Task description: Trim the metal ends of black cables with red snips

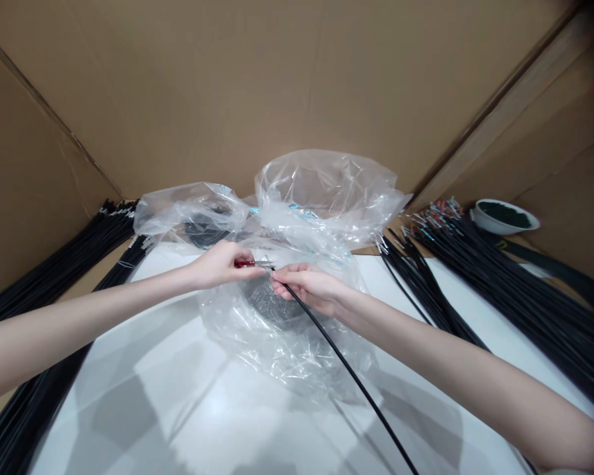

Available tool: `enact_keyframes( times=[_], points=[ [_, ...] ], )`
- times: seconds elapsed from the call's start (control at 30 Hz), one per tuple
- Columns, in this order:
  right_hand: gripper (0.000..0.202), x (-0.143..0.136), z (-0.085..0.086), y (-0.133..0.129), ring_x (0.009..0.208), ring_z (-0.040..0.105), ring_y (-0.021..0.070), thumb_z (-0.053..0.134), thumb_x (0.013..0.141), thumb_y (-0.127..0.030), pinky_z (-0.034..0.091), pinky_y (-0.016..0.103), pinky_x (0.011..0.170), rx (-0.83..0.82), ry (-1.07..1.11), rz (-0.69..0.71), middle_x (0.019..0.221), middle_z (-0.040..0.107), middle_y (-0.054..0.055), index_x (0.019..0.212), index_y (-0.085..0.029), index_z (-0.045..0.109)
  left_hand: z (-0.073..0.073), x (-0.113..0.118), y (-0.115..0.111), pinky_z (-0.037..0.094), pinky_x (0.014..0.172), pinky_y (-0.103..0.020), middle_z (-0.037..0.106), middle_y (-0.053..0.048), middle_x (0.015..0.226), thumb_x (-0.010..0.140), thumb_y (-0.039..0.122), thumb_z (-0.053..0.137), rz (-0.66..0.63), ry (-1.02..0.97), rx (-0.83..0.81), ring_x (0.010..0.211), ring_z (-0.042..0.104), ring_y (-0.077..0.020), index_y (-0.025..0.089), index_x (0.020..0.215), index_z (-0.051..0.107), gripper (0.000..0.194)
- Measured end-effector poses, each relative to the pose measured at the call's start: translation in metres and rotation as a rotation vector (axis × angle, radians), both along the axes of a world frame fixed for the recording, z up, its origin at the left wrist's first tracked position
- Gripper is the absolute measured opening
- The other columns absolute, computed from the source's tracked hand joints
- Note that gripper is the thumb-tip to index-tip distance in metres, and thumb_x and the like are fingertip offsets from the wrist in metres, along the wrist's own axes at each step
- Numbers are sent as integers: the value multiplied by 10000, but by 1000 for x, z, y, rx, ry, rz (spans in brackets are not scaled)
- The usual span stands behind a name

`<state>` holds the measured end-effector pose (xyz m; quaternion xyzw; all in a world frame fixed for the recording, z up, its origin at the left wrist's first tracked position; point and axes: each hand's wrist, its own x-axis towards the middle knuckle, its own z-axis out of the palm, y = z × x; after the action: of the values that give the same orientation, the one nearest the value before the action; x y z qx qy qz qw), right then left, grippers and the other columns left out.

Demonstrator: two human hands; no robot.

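My left hand [226, 264] is closed around a small red-handled tool [247, 263] with thin metal tips, perhaps tweezers or snips; its exact kind is too small to tell. The tips reach to the end of a black cable [344, 361]. My right hand [304, 285] pinches that cable close to its end, and the rest slants down toward the lower right. Beneath both hands lies a clear plastic bag [297, 359], with a mass of small grey pieces [274, 305] showing in it.
Bundles of black cables lie at the left [54, 264] and right [515, 290], some with coloured wire ends. A white bowl [512, 229] of dark bits stands at the back right. More clear plastic [327, 181] is heaped behind. Cardboard walls [218, 86] enclose the white table [193, 415].
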<state>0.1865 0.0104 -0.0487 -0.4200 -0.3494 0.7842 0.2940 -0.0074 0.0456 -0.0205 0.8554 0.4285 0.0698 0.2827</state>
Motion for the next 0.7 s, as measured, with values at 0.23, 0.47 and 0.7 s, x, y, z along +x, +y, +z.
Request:
enact_keyframes(
  times=[0.23, 0.47, 0.7],
  points=[
    [216, 0, 2, -1, 475, 515, 51, 549, 797, -76, 399, 161, 479, -22, -46, -49, 541, 580, 15, 587, -93, 598, 1, 2, 6, 186, 470, -208, 324, 44, 528, 787, 500, 511, -68, -18, -89, 497, 258, -64, 122, 583, 512, 430],
    [229, -3, 3, -2, 474, 516, 45, 544, 805, -72, 395, 152, 468, -16, -77, -44, 546, 574, 12, 583, -93, 594, -2, 3, 7, 165, 414, -211, 285, 56, 478, 766, 536, 530, 26, -72, -334, 434, 233, -59, 141, 581, 512, 436],
    [242, 0, 3, 2, 443, 481, 29, 529, 819, -86, 390, 142, 460, -22, -18, -24, 545, 567, 0, 584, -101, 586, -7, -3, 7, 168, 384, -202, 298, 66, 437, 776, 544, 512, 138, -123, -383, 379, 253, -56, 144, 641, 538, 423]
  ],
)
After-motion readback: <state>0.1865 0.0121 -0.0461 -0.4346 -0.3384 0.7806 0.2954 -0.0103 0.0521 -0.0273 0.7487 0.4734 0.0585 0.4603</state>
